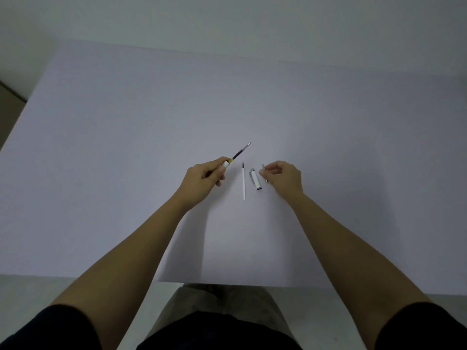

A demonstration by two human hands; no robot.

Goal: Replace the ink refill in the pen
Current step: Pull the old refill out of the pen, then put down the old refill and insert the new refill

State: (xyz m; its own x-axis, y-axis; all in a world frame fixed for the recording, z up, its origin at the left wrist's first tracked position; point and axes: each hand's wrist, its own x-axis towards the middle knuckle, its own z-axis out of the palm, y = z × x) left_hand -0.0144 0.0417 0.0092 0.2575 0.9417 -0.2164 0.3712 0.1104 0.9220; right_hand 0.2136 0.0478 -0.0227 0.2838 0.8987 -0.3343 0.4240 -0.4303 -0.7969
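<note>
My left hand point(206, 176) grips the white pen barrel point(227, 163), and a dark ink refill point(241, 150) sticks out of its end, pointing up and to the right. A thin white refill point(244, 181) with a dark tip lies on the table between my hands. Just right of it lies the white pen cap point(255, 179) with a silver clip. My right hand point(284, 178) hovers beside the cap, its fingertips pinched on a small silver part point(263, 168), which the fingers partly hide.
Everything rests on a wide pale lavender table point(252, 102). Its near edge runs just above my lap, its far edge meets a plain wall, and a darker floor shows past the left edge.
</note>
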